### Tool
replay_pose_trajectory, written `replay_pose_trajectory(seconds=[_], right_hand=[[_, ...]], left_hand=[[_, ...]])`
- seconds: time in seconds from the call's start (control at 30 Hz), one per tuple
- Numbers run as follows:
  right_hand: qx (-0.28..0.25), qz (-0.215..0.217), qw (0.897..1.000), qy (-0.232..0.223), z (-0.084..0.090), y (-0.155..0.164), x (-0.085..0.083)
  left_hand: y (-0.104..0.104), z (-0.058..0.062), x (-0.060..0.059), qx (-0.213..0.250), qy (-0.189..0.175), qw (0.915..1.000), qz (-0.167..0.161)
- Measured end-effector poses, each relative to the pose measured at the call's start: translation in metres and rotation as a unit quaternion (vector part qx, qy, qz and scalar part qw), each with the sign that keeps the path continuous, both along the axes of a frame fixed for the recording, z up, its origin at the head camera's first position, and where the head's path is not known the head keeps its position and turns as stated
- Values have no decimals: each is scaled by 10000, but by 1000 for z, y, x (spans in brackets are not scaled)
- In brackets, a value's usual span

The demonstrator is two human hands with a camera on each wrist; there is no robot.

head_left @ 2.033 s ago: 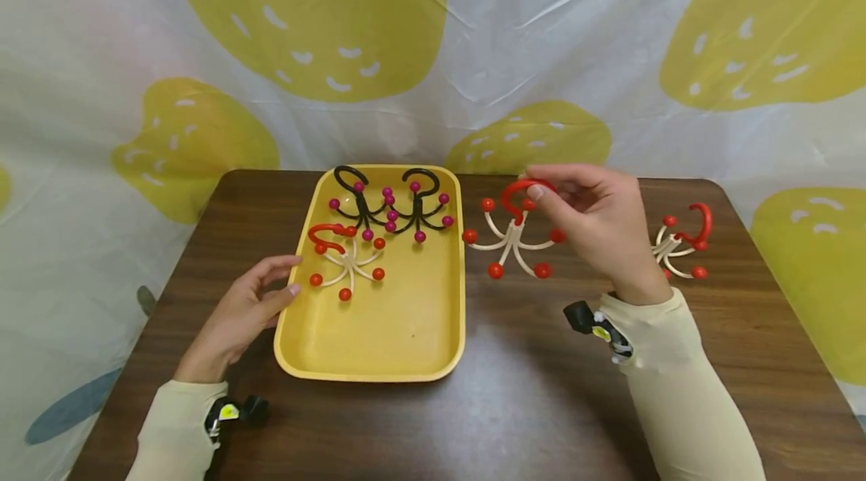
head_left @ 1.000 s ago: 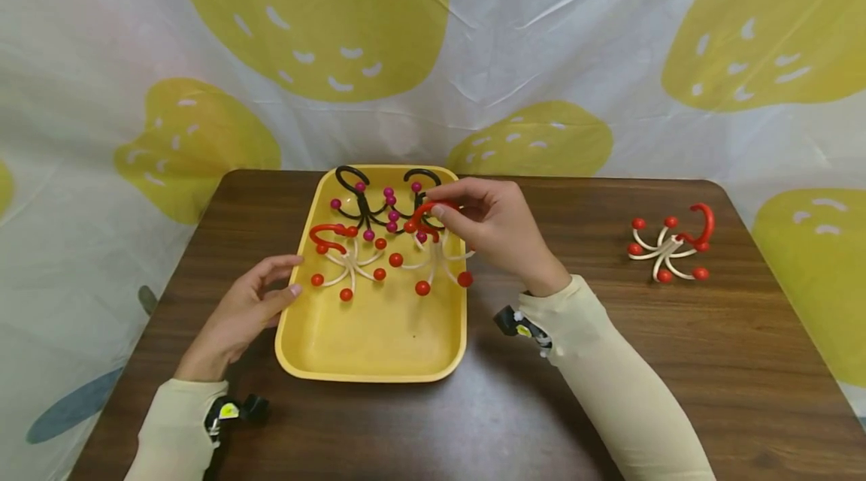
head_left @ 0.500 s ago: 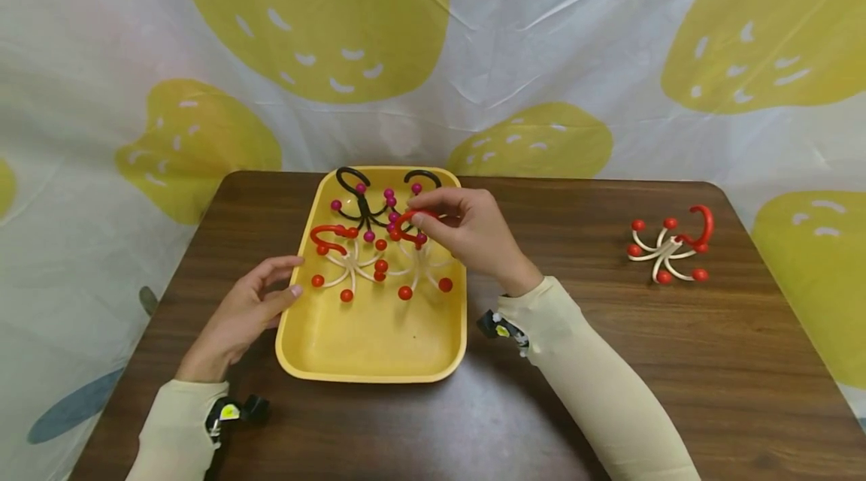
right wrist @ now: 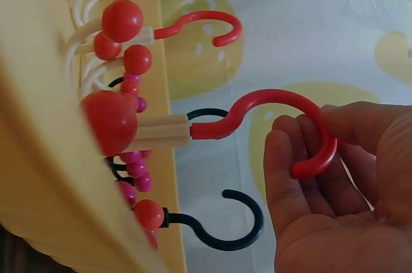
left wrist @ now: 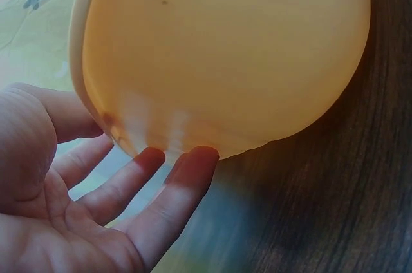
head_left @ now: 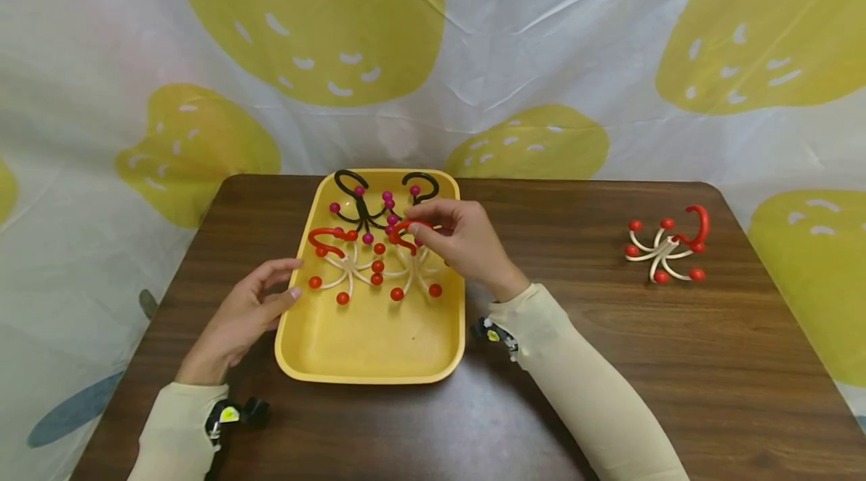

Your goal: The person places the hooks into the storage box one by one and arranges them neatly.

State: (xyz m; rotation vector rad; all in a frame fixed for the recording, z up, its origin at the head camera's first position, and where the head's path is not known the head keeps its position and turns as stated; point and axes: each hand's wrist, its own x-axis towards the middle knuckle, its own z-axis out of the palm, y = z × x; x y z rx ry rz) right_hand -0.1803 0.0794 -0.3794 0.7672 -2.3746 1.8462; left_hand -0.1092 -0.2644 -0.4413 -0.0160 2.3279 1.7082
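The tray [head_left: 368, 346] is a warm mustard yellow, and inside it sit two cream-armed hangers with red ball tips and red hooks [head_left: 341, 263] [head_left: 409, 267], plus two glossy black hangers [head_left: 358, 207] [head_left: 419, 192] with magenta-pink balls along the tray's far edge. Well off to the right of the tray there's a third cream-and-red hanger [head_left: 666, 244] on the dark brown wood-grain table [head_left: 609, 391]. Behind the tray hangs a white backdrop [head_left: 541, 30] printed with big yellow-green fruit shapes flecked white, and both sleeves [head_left: 588, 383] are pale cream.
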Motion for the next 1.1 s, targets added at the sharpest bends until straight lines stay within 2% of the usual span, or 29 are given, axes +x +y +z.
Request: replay_pose_trajectory(seconds=[0.27,0.67,1.1], right_hand=[[55,-98,9999,-71,-8,0,0],[-62,39,9998,-189,-18,-1,1],[-255,-4,9992,-309,-19,5,-1]], left_hand=[[-1,-1,0,10,2,10000,-22],[-2,-2,1,53,9,10000,-16],[-2,-2,1,-9,-3,10000,21]])
